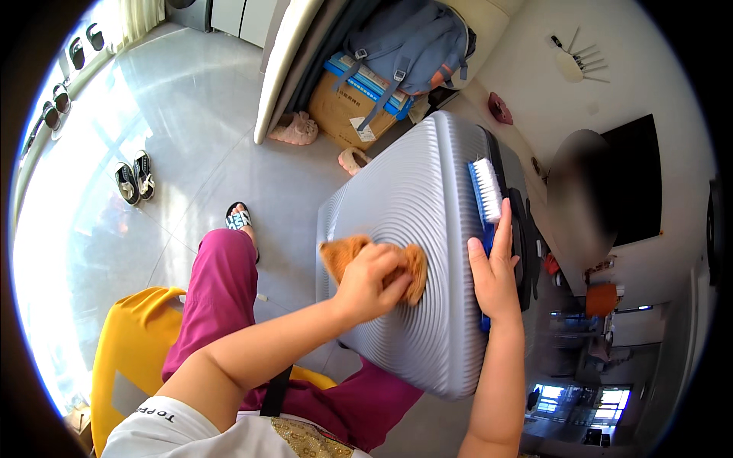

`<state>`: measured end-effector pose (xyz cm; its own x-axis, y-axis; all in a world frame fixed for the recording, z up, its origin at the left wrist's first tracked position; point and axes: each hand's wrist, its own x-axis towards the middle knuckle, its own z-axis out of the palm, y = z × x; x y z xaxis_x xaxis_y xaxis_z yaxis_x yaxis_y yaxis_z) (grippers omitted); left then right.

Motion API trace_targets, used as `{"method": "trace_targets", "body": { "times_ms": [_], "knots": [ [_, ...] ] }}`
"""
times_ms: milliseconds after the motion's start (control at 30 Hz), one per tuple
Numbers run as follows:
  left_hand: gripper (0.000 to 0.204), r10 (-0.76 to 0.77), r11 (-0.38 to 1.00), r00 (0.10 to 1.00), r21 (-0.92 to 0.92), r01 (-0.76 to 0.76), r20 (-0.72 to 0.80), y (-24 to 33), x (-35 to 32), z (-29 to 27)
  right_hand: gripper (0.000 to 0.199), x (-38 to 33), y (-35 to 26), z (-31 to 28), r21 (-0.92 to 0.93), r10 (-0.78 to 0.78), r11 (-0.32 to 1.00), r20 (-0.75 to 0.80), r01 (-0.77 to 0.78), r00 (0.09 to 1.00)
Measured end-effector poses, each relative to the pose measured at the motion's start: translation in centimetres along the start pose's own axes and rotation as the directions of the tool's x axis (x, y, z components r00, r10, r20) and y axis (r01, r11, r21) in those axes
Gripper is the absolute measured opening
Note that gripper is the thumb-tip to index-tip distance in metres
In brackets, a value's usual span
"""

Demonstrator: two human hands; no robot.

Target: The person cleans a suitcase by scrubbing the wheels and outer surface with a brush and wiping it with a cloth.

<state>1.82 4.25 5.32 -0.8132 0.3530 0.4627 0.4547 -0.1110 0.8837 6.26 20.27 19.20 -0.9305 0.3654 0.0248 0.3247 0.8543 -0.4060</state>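
A grey hard-shell suitcase [382,191] with curved ridges stands tilted in front of me. My left hand [374,282] is closed around a bunched orange-brown cloth [414,275], which touches the ridged face. At the suitcase's right edge is my right hand [495,275], with thumb and index finger on either side of a brush [485,191] with a blue handle and white bristles. The brush lies along the suitcase's side, bristles facing right. Its handle runs under my palm, and a bit of blue shows below. The other right fingers are mostly hidden.
A yellow seat [130,343] is under me. Beyond the suitcase, a blue-grey backpack [416,46] sits above a cardboard box [343,107], with pink slippers [294,128] nearby. Dark shoes [136,177] rest on the tiled floor [198,114]. A dark screen [634,179] hangs at right.
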Motion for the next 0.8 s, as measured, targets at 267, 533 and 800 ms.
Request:
{"method": "trace_targets", "body": {
  "times_ms": [267, 533, 800],
  "knots": [
    [0.016, -0.392, 0.912, 0.91, -0.19, 0.365, -0.133, -1.9, 4.4, 0.1, 0.075, 0.3, -0.6, 0.2, 0.013, -0.014, 1.0, 0.003, 0.014, 1.0],
    [0.012, -0.166, 0.985, 0.984, -0.062, 0.162, -0.07, 1.4, 2.3, 0.4, 0.075, 0.2, -0.4, 0.3, 0.023, 0.02, 1.0, -0.001, -0.02, 1.0],
    [0.006, 0.097, 0.992, 0.993, 0.083, -0.091, -0.069, 2.0, 2.1, 0.2, 0.075, -0.1, -0.3, 0.3, 0.016, 0.024, 1.0, -0.021, -0.024, 0.999]
  ]
}}
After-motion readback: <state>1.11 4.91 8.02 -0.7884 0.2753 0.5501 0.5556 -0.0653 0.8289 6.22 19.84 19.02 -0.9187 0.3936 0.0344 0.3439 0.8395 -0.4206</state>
